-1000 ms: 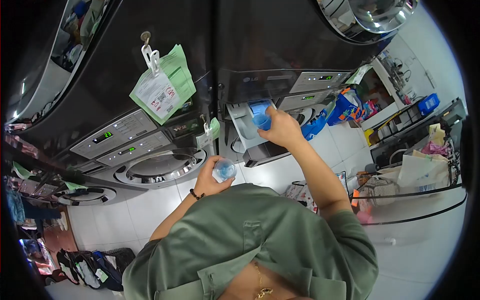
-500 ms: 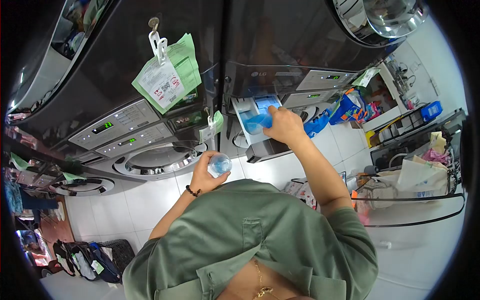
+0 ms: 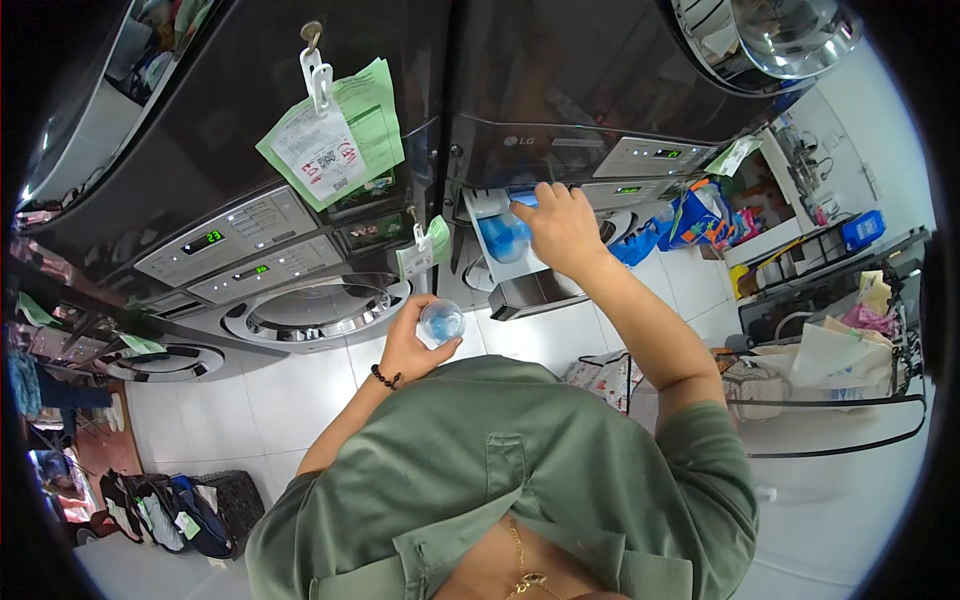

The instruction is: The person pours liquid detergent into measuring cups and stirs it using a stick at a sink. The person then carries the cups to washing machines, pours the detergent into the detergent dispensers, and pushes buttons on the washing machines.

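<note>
My left hand is closed around a small clear cup with something blue in it, in front of the washers. My right hand is over the pulled-out detergent drawer of the right-hand washer. Its fingers are bent together at a blue part near the drawer's back; what they grip is partly hidden. Blue liquid or a blue cup shows in the drawer's white compartment, and I cannot tell which.
Green and white slips hang from a clip on the left machine. Round washer doors line the left. Blue bags stand beyond the drawer. A dark basket with clothes is at lower left; a patterned bag lies at right.
The blue cup my right hand held upright over the drawer was tilted, and that hand has turned over with its back upward. More blue shows in the compartment. My left hand moved slightly left with its cup.
</note>
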Tool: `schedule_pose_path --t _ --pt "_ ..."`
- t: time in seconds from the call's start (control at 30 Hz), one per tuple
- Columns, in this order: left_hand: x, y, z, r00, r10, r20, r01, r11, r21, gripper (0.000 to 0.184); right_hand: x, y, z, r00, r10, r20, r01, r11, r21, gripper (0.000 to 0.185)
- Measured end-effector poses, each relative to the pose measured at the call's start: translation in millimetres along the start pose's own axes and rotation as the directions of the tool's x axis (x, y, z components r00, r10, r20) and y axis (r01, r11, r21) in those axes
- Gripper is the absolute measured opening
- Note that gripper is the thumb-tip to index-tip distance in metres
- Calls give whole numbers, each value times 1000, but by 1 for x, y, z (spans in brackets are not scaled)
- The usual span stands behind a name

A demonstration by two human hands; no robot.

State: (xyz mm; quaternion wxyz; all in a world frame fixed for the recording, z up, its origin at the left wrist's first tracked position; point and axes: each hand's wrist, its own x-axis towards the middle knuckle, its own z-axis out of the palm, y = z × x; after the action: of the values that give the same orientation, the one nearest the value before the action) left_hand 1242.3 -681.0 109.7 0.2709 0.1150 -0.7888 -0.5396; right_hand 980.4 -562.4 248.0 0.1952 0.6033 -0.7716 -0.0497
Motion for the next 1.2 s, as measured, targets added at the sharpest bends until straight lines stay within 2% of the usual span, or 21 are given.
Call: schedule_pose_path --t 0.13,0.33,0.73,0.83,0.93,1.03,1.13,1.17,1.2 --pt "1 2 1 1000 8 -19 -8 1000 5 63 6 2 -14 989 -113 -96 112 994 -15 35" --pt "3 6 0 999 -28 -23 28 1000 -2 62 13 3 -41 945 -218 -243 198 975 -106 36" --pt "10 6 -2 1000 -3 -29 2 1000 -13 61 18 5 -62 892 -297 -342 240 950 -199 36" --pt "11 3 -2 1000 -9 -21 8 999 -43 61 21 8 -63 843 -351 -408 273 932 -237 32" --pt "11 5 -4 1000 -26 -14 25 999 -47 61 23 9 -66 824 -338 -454 254 938 -237 33" --pt "12 5 -5 998 -54 -14 54 997 -56 61 18 0 -44 883 -240 -403 188 968 -163 32" --pt "12 3 -4 999 -46 -16 45 996 -80 64 8 -7 4 938 -270 -217 261 963 -72 30" --pt "13 4 -5 999 -35 -17 34 996 -87 66 6 -7 11 958 -269 -95 268 963 -26 29" --pt "12 6 -6 999 -37 -25 35 997 -74 69 2 -5 15 965 -236 -112 237 972 -2 30"
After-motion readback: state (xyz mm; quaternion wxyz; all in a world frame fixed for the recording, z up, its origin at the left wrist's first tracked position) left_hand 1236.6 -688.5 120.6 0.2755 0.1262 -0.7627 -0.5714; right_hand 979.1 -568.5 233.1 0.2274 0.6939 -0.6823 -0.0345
